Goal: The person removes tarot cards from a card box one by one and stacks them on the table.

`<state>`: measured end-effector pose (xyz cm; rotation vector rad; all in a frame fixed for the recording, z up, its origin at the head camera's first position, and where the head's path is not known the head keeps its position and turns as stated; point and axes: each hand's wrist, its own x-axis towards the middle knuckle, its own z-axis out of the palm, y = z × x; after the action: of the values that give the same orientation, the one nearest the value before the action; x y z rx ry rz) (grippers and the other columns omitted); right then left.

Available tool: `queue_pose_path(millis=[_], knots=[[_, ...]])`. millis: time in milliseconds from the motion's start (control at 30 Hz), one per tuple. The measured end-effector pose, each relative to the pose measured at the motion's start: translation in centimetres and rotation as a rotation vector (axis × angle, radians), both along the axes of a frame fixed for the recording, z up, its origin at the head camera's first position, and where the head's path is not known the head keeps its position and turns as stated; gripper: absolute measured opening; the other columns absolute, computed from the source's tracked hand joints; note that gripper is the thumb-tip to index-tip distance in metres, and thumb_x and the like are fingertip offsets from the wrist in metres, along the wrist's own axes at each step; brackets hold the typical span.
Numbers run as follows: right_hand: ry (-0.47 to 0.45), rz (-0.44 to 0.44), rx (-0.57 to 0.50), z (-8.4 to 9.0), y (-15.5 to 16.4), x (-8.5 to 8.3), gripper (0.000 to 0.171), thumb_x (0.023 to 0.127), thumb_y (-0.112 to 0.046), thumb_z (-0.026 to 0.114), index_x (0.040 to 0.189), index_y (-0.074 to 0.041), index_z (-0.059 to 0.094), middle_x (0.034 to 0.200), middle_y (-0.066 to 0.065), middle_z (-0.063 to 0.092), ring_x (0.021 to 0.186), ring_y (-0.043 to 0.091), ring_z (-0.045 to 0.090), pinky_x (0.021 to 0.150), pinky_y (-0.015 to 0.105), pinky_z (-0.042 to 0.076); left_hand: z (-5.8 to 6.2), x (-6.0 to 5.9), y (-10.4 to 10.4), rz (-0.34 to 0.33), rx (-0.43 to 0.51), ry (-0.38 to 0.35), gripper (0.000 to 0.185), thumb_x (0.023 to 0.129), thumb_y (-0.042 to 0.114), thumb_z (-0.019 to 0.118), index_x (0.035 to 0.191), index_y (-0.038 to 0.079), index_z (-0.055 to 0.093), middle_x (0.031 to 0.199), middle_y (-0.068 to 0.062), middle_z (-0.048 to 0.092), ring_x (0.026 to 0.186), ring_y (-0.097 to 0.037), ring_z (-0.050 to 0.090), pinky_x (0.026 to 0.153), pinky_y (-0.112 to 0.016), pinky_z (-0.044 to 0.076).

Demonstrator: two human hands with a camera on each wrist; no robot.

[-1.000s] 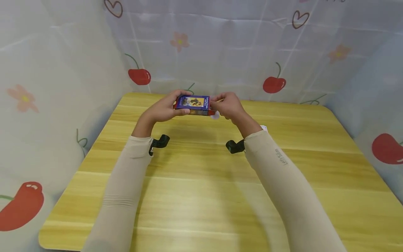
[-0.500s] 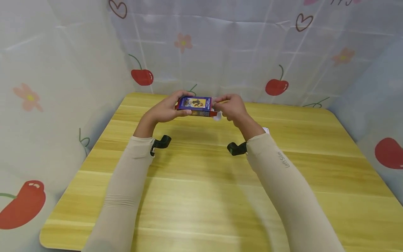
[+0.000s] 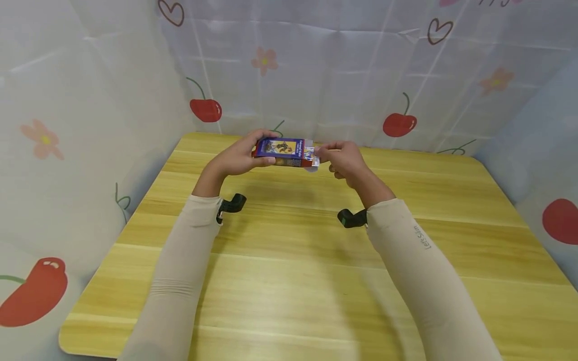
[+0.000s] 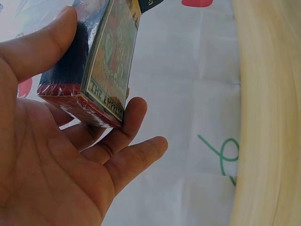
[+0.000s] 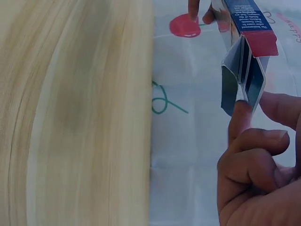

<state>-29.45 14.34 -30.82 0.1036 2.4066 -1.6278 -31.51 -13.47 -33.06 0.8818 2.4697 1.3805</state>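
A blue and red tarot card box is held above the far part of the table. My left hand grips its left end, thumb along the near side. The left wrist view shows "THE EMPRESS" on one face of the box, under shiny wrap. At the right end the box is open, its red flap folded out. Printed tarot cards stick out a little there, and my right hand pinches their edge between thumb and index finger. Whether that is one card or several, I cannot tell.
Below the hands lies a yellow wood-grain table. Behind and beside it hangs a pale cloth printed with cherries, hearts and flowers. Black camera mounts sit on both wrists.
My right hand has moved to the right, away from the box, drawing out the printed cards now visible at its open end. The left hand keeps its grip on the box.
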Motion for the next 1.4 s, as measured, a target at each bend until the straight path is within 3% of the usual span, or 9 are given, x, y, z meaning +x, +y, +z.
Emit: queue_pose_path(millis=[400, 733, 1100, 1400], knots=[[-0.012, -0.020, -0.046, -0.6, 1.9, 0.1, 0.040, 0.097, -0.030, 0.062, 0.133, -0.013, 0.056, 0.110, 0.004, 0.056, 0.051, 0.010, 0.029, 0.049, 0.023, 0.025, -0.1, -0.3, 0.4, -0.019, 0.013, -0.006, 0.059, 0.096, 0.020, 0.064, 0.148, 0.019, 0.036, 0.145, -0.013, 0.039, 0.120, -0.029, 0.051, 0.094, -0.043, 0.050], [0.007, 0.047, -0.101, -1.0, 3.5, 0.5, 0.041, 0.099, -0.027, 0.060, 0.138, -0.013, 0.057, 0.106, 0.002, 0.057, 0.050, 0.010, 0.025, 0.048, 0.024, 0.023, 0.0, -0.1, 0.6, -0.020, 0.004, 0.000, 0.060, 0.096, 0.020, 0.065, 0.148, 0.017, 0.036, 0.145, -0.013, 0.039, 0.119, -0.028, 0.050, 0.094, -0.044, 0.050], [0.111, -0.022, -0.243, -2.3, 6.2, 1.3, 0.035, 0.094, -0.021, 0.068, 0.127, -0.009, 0.064, 0.084, -0.003, 0.067, 0.042, 0.009, 0.023, 0.044, 0.028, 0.019, 0.0, 0.1, 0.2, 0.007, -0.002, -0.011, 0.061, 0.096, 0.020, 0.065, 0.149, 0.021, 0.035, 0.144, -0.013, 0.041, 0.120, -0.029, 0.050, 0.096, -0.045, 0.048], [0.108, -0.209, -0.403, -3.6, 8.1, 2.8, 0.032, 0.092, -0.017, 0.070, 0.122, -0.006, 0.066, 0.081, -0.001, 0.073, 0.040, 0.008, 0.030, 0.042, 0.022, 0.023, -0.1, 0.1, 0.1, 0.003, -0.004, -0.001, 0.062, 0.096, 0.021, 0.065, 0.149, 0.019, 0.035, 0.143, -0.015, 0.041, 0.119, -0.029, 0.049, 0.096, -0.045, 0.048]])
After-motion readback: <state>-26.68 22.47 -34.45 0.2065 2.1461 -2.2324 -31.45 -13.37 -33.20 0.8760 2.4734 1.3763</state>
